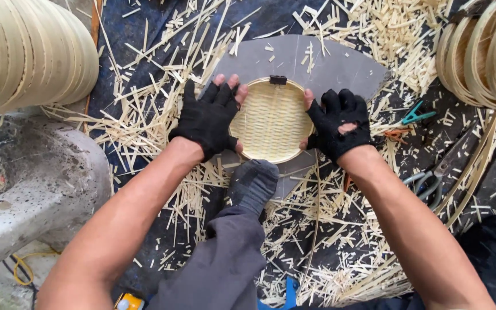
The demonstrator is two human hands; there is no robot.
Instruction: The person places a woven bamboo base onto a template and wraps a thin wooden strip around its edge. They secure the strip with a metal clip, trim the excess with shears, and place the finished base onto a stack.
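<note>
A round woven bamboo tray (271, 121) lies on a grey board (328, 66) on the floor. My left hand (209, 117), in a black fingerless glove, grips its left rim. My right hand (338, 123), gloved the same way, grips the right rim. A small black clip (278, 80) sits on the tray's far edge. My foot in a grey sock (254, 182) presses against the tray's near edge.
Bamboo slivers (156, 103) litter the dark mat all around. Stacks of bamboo hoops stand at the top left (27, 51) and top right (483, 54). Teal clips (417, 113) and pliers (431, 178) lie to the right. A concrete block (27, 189) is at the left.
</note>
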